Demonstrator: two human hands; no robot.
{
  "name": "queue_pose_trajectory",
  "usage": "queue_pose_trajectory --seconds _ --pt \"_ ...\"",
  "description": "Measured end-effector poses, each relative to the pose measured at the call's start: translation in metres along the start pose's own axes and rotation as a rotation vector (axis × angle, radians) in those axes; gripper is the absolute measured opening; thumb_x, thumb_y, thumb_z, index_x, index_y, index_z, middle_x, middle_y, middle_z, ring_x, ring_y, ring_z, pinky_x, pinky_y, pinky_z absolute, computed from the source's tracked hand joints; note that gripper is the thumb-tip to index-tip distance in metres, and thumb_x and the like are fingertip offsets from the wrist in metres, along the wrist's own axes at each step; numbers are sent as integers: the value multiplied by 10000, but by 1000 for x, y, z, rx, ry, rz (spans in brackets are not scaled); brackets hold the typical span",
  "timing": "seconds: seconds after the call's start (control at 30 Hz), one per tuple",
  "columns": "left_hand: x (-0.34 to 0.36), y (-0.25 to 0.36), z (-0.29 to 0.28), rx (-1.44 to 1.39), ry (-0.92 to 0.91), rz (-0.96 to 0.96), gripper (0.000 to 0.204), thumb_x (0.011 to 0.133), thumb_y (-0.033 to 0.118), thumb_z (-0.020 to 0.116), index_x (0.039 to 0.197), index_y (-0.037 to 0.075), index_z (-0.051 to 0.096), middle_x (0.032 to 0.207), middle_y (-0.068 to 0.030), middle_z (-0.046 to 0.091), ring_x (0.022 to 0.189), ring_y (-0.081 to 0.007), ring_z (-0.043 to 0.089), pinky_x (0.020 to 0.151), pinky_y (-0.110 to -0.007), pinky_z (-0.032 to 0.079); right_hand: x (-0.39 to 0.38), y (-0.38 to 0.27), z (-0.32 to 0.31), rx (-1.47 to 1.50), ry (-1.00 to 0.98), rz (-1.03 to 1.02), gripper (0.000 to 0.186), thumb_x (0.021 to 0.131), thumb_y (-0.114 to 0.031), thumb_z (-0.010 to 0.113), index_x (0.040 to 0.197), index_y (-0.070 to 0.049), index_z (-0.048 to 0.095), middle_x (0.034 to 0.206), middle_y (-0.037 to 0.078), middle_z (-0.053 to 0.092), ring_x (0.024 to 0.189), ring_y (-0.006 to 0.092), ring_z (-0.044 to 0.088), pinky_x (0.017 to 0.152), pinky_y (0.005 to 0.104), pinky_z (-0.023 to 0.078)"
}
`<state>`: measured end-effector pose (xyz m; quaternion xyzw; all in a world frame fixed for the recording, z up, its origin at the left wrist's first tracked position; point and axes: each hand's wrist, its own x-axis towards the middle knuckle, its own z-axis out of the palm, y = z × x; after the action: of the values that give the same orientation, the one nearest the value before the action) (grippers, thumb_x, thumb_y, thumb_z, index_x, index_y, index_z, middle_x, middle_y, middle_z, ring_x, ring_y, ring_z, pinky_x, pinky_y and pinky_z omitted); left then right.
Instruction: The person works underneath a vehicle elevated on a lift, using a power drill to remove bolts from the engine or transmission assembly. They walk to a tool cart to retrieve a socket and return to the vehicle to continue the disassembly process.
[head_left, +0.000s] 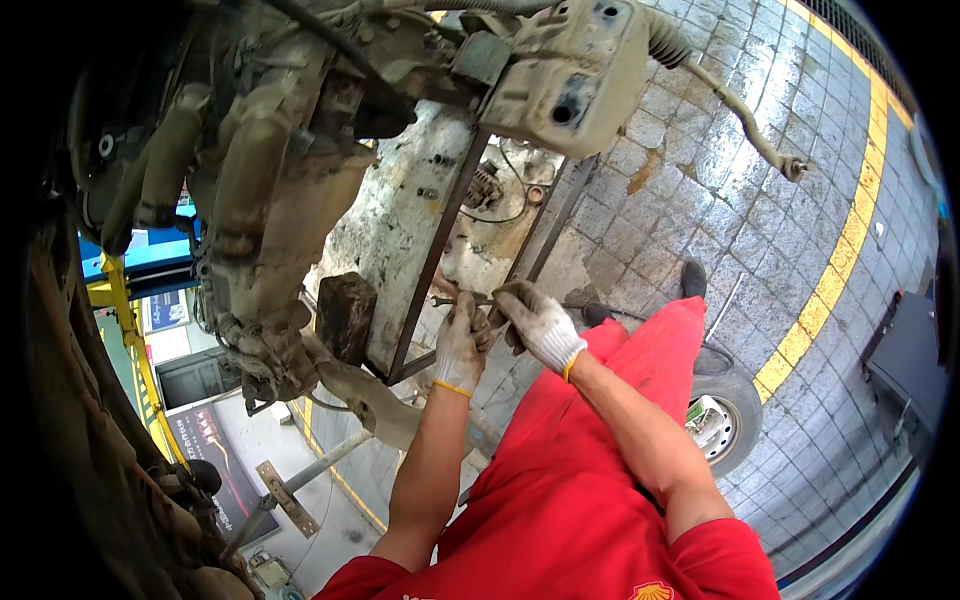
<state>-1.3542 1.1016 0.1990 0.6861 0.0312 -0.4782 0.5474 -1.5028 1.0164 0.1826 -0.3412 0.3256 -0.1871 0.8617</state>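
Both my hands wear whitish, grease-stained work gloves with yellow cuffs. They are close together in front of my body, beside a metal-framed stand (437,255). My left hand (464,345) is closed, its fingers curled up against a slim dark metal tool (447,299). My right hand (538,324) is closed at the other end of that tool, fingers bent downward. The tool lies roughly level between the hands; its exact kind is too small to tell. Above and to the left hangs a dirty vehicle underbody with a large casing (270,190).
A dark block (345,318) stands on the stand's near corner. A beige tank-like part (575,75) overhangs its far end, and a bent pipe (745,115) sticks out right. A wheel (730,425) lies on the tiled floor by my legs. A grey cabinet (908,350) stands far right.
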Motion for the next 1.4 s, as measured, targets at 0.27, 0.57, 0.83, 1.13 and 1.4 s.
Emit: queue_pose_trajectory --seconds 0.27,0.57,0.83,1.13,1.4 --pt "19 43 15 -21 263 72 262 1024 418 599 891 201 536 624 67 353 479 -80 284 448 -250 237 -22 3 -97 -38 119 196 360 1027 -330 583 1225 -30 613 878 50 686 571 95 552 495 275 479" --pt "84 118 -7 98 503 140 254 1002 392 638 870 177 619 609 36 454 433 -74 336 381 -245 248 -120 9 -306 -239 609 313 334 1020 -322 566 1205 -48 611 826 52 649 507 105 528 461 272 471" --pt "145 136 -52 640 769 -51 463 959 553 618 911 103 712 736 -28 618 589 -170 543 509 -360 422 -213 3 -428 -195 846 472 318 1026 -299 543 1218 -49 585 802 54 629 489 107 509 424 274 474" --pt "73 92 11 51 584 79 252 1018 368 600 936 134 643 627 48 472 466 -67 384 420 -247 282 -220 -41 -470 -298 789 511 281 1011 -286 547 1136 -38 590 796 62 621 524 124 541 441 283 485" --pt "38 -66 18 -128 53 -225 81 969 167 648 1007 95 642 852 -34 644 762 -186 630 673 -313 508 -210 -55 -486 -278 787 508 318 1019 -313 565 1177 -40 609 814 57 634 519 119 531 478 286 483"
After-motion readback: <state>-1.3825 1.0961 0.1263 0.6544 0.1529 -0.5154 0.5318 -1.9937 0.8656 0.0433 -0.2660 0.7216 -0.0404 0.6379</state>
